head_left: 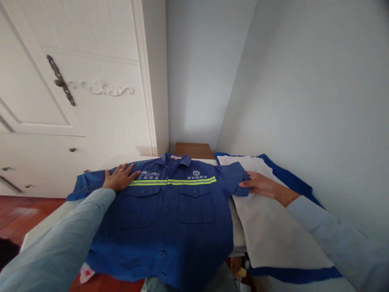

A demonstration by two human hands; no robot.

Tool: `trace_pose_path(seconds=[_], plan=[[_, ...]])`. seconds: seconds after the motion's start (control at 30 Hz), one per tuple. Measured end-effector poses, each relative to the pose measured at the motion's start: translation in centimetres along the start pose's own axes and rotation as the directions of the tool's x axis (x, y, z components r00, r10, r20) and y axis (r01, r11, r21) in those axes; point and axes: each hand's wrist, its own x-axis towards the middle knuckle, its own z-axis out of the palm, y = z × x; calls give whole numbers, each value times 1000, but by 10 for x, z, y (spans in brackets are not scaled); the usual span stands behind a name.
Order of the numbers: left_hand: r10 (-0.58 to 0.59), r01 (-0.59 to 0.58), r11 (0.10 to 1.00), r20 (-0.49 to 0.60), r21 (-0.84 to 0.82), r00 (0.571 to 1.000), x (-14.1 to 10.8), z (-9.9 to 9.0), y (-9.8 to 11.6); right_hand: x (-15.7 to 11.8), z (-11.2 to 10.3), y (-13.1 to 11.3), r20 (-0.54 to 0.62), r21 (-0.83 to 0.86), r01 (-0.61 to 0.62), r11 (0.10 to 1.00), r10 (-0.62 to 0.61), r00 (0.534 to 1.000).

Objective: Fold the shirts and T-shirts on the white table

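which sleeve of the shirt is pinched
The right-side sleeve, pinched at its end by the right hand; the left-side sleeve lies unpinched, with the left hand flat on the shirt.

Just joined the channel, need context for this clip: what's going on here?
A person is handling a blue short-sleeved shirt laid front up on a white table, collar pointing away from them. The left hand rests flat on the shirt near one shoulder, fingers spread. The right hand grips the end of the other sleeve. A white and blue cloth lies to the right.
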Motion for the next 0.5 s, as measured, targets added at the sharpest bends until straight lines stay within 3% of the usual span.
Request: trace_pose_path(seconds=[0.13,0.23,0.33,0.5], plan=[[-23,24,1000,52,-11,998,-2,-5,3,-1,-25,6,-143,-37,-33,999,28,989],[-17,18,999,48,-30,999,-3,-6,4,-6,-34,10,-132,-11,-110,994,107,985],[-13,14,999,43,-43,999,-4,-7,4,-13,-24,8,-114,16,-142,990,143,983],[-7,9,1000,60,-23,998,-5,-8,4,-14,4,6,-79,-135,-179,975,170,982]])
